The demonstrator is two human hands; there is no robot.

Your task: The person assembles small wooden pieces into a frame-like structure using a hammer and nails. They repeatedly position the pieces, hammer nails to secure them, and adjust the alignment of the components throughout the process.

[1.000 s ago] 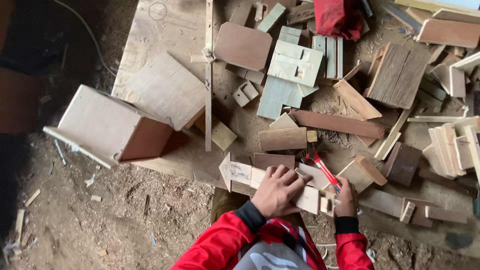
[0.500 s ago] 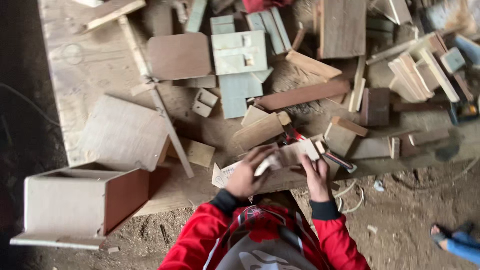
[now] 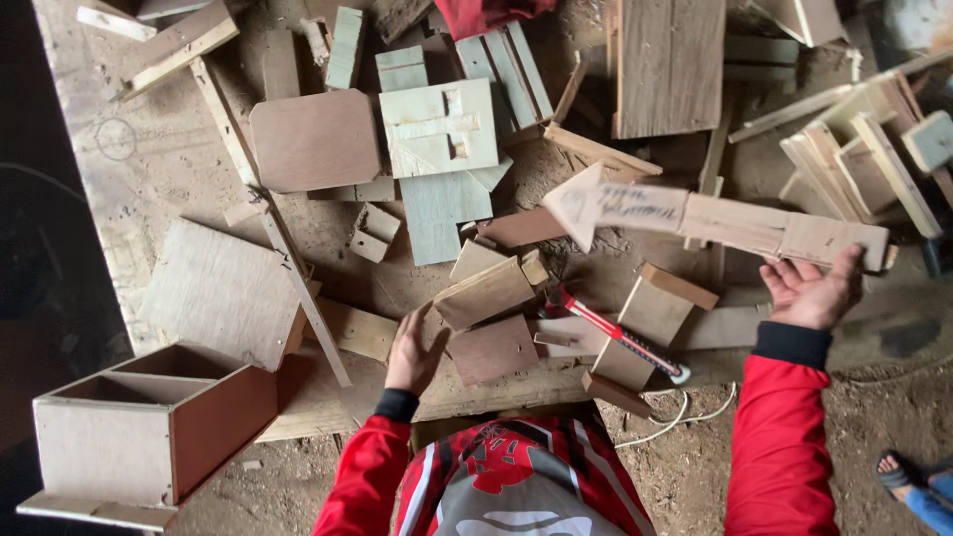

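Observation:
My right hand (image 3: 814,290) holds up a long wooden arrow-shaped board (image 3: 715,220) by its blunt end, the pointed tip aimed left over the pile. My left hand (image 3: 412,347) rests flat on the workboard (image 3: 149,169), fingers apart, just left of a small tan wood block (image 3: 484,292) and a reddish square piece (image 3: 491,349). A red-handled utility knife (image 3: 615,335) lies between my hands on the scraps. My sleeves are red.
A wooden box with a brown side (image 3: 149,422) stands at the lower left. Pale green painted boards (image 3: 439,129), a rounded brown panel (image 3: 316,139) and many offcuts (image 3: 854,149) cover the board. A white cord (image 3: 685,417) lies on the dirt; another person's foot (image 3: 918,486) is at lower right.
My right hand has lifted the arrow board from in front of me and carried it up to the right. My left hand let go and settled on the workboard.

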